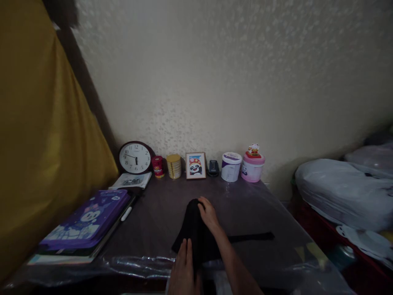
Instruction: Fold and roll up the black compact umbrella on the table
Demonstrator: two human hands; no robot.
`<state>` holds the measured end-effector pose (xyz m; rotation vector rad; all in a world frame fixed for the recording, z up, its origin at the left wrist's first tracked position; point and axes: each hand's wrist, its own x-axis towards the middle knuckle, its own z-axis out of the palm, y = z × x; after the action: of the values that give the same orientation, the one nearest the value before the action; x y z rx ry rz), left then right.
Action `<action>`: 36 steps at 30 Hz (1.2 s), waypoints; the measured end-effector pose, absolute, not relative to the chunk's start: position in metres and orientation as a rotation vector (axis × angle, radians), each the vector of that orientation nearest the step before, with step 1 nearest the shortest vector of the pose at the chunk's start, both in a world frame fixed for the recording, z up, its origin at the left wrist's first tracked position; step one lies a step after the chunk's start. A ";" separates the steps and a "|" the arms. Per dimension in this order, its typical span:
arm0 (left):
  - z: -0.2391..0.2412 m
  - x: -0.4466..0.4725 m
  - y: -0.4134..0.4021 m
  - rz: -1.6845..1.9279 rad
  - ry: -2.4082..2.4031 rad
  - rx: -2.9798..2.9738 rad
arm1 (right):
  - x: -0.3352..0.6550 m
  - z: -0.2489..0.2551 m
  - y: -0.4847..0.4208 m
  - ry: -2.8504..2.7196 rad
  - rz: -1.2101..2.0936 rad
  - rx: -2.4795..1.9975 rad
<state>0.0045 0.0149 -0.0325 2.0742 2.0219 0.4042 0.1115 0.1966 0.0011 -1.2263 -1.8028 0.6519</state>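
A black fabric piece (195, 229) lies on the plastic-covered table near its front edge, narrower at the far end and wider toward me. A long black strap (253, 237) runs out from it to the right. My left hand (183, 266) rests on the near part of the fabric, its fingers stretched out side by side. My right hand (208, 214) reaches to the far end, with slightly bent fingers laid over the fabric's top right edge. Its thumb is hidden, and my right forearm covers part of the cloth.
A clock (135, 157), red tin (158, 167), yellow tin (174, 166), framed panda picture (195, 166), purple-white tub (231, 167) and pink tub (252, 168) line the wall. Left lie a purple pouch (89, 219) and white marker (126, 214), beside a yellow curtain (58, 123). Plastic bags (344, 192) sit right.
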 end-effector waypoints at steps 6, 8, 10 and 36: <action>-0.009 0.016 0.010 0.352 2.122 1.973 | 0.188 -0.013 0.183 -1.533 0.786 -1.359; -0.005 0.017 0.008 0.332 2.132 1.974 | 0.198 -0.017 0.176 -1.499 0.833 -1.382; -0.002 0.018 0.008 0.320 2.118 1.985 | 0.200 -0.020 0.168 -1.479 0.900 -1.404; 0.005 0.019 0.010 0.201 2.053 1.913 | 0.124 0.006 0.123 -2.065 0.372 -1.139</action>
<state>0.0193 0.0104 0.0054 1.9128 2.0528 0.2011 0.1240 0.1228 0.0064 -1.1392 -2.0652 0.3715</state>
